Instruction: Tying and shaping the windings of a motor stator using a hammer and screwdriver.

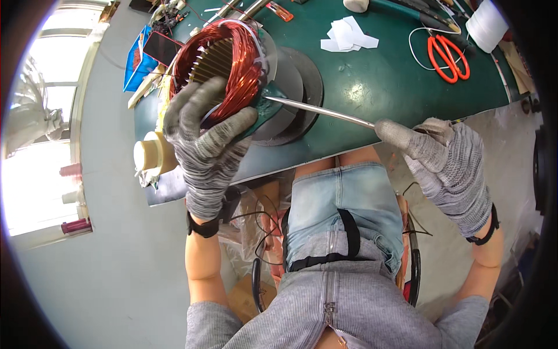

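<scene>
A motor stator (243, 68) with thick red-brown copper windings is tilted at the table's near left, against a dark round stand (308, 87). My left hand (209, 139), in a grey knitted glove, is closed on the stator's near side, fingers reaching over the rim of the windings. In my gloved right hand (450, 160) is a long thin metal rod (325, 113), pointing left; its handle end is hidden in my fist. The rod's narrow tip meets a dark green flap (272, 100) beside the windings. Whether it presses in cannot be made out.
On the green table (372, 87) lie white paper pieces (347, 35), orange-handled scissors (447, 58) and a white thread spool (487, 26). A blue tray (137, 64), a phone (161, 47) and a cream-coloured spool (152, 152) sit left of the stator. The table's front edge runs close to my lap.
</scene>
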`<state>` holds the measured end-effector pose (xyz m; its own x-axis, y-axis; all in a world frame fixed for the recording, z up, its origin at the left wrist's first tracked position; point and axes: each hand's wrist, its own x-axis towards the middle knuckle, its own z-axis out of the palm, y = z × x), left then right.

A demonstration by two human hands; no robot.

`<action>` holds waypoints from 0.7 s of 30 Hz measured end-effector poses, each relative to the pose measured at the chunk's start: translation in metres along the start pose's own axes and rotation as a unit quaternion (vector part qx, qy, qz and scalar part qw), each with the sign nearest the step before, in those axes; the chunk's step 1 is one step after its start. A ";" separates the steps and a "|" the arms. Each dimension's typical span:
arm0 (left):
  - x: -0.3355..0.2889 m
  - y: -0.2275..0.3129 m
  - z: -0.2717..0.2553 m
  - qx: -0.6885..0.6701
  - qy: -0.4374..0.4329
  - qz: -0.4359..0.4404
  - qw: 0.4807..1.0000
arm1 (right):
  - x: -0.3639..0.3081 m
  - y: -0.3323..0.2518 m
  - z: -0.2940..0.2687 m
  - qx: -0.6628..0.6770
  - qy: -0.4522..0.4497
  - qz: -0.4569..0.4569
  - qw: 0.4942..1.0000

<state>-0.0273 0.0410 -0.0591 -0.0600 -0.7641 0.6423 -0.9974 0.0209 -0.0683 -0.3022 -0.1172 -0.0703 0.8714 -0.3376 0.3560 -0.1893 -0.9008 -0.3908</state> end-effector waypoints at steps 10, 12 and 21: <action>0.008 0.011 -0.003 0.005 -0.033 -0.020 0.999 | 0.028 -0.028 -0.031 -0.071 -0.047 0.018 0.996; 0.012 0.010 -0.002 0.023 -0.013 -0.022 0.999 | 0.043 -0.039 -0.038 -0.061 -0.063 0.022 0.996; 0.028 0.024 0.014 0.055 0.024 -0.062 0.996 | 0.085 0.024 -0.001 0.031 0.023 -0.019 0.999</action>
<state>-0.0520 0.0106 -0.0533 0.0593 -0.7246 0.6866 -0.9873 -0.1443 -0.0670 -0.2335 -0.1674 -0.0484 0.8554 -0.3170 0.4096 -0.1266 -0.8948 -0.4281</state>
